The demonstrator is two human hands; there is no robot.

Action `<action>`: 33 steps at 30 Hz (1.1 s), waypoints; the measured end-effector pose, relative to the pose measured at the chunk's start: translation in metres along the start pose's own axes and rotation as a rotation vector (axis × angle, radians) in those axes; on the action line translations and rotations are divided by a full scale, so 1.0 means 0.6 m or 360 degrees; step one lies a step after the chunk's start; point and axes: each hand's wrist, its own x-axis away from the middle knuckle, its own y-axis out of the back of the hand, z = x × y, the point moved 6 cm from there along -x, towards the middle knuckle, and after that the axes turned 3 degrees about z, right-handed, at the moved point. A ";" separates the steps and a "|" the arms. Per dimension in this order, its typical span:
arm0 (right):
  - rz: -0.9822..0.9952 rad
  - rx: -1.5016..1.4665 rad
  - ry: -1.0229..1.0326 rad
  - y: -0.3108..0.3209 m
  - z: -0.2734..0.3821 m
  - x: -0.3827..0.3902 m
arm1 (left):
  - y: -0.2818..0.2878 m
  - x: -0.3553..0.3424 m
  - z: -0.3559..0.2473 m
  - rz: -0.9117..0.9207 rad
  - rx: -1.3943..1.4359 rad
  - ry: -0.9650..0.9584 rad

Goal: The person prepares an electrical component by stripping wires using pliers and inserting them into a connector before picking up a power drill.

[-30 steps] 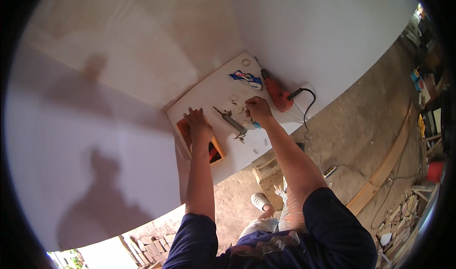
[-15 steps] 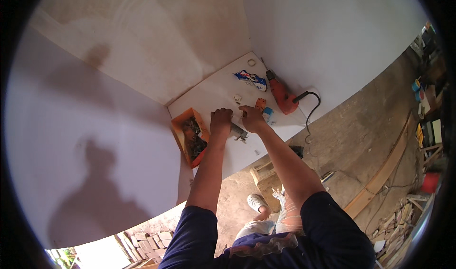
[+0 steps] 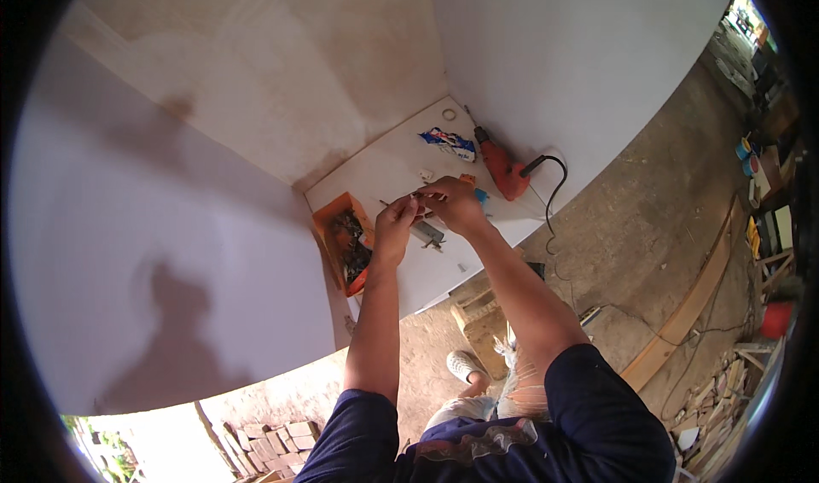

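Above the white board [image 3: 397,282], my left hand [image 3: 397,223] and my right hand [image 3: 454,206] meet with fingertips pinched together. A small pale piece shows between the fingers, too small to name. Just under the hands lies a grey cylindrical object [image 3: 429,235] with metal bits at its near end, partly covered by the fingers. Left of my left hand sits an open orange box [image 3: 322,214] holding dark small hardware. Beyond my right hand, a small orange item [image 3: 467,178] and a blue one [image 3: 482,196] are partly hidden.
A red power drill [image 3: 507,174] with a black cord [image 3: 563,184] lies at the board's right. A crumpled blue-and-white packet [image 3: 450,144] and a pale ring [image 3: 449,114] lie farther back. Light panels [image 3: 589,82] surround the board. A wooden plank [image 3: 691,317] lies on the floor.
My hands were apart over the board; now they have come together, fingertips touching around a small piece. The right hand has moved left. The camera view has shifted slightly.
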 end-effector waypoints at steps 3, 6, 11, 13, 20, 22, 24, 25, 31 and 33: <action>-0.0247 0.0140 0.0406 0.015 0.025 0.009 | -0.024 0.010 -0.018 0.0044 -0.0097 -0.0176; -0.0245 0.0154 0.0272 0.002 0.022 0.019 | -0.014 0.007 -0.007 -0.0003 -0.0132 -0.0160; -0.0190 0.0244 0.0173 -0.006 0.005 0.031 | -0.006 0.002 0.034 -0.0047 -0.0142 0.0160; -0.0198 0.0258 0.0119 -0.004 -0.009 0.033 | 0.000 -0.010 0.043 -0.0094 -0.0185 0.0160; -0.0352 0.0233 -0.0243 0.044 -0.045 0.023 | 0.036 -0.090 0.018 -0.0277 -0.2282 -0.0319; -0.0382 0.0243 -0.0373 0.055 -0.060 0.028 | 0.003 -0.112 0.006 -0.0306 -0.2351 -0.0530; -0.0424 0.0005 -0.0416 0.054 -0.075 0.029 | -0.016 -0.131 0.001 -0.0354 -0.2420 -0.0747; -0.0421 0.0007 -0.0416 0.050 -0.078 0.029 | -0.023 -0.142 0.008 -0.0217 -0.2455 -0.0829; -0.0203 0.0473 -0.0387 0.024 -0.108 0.037 | -0.037 -0.187 0.034 0.0025 -0.2296 -0.0425; -0.0041 0.0232 -0.0442 -0.003 -0.100 0.034 | -0.004 -0.181 0.036 -0.0034 -0.2226 -0.0398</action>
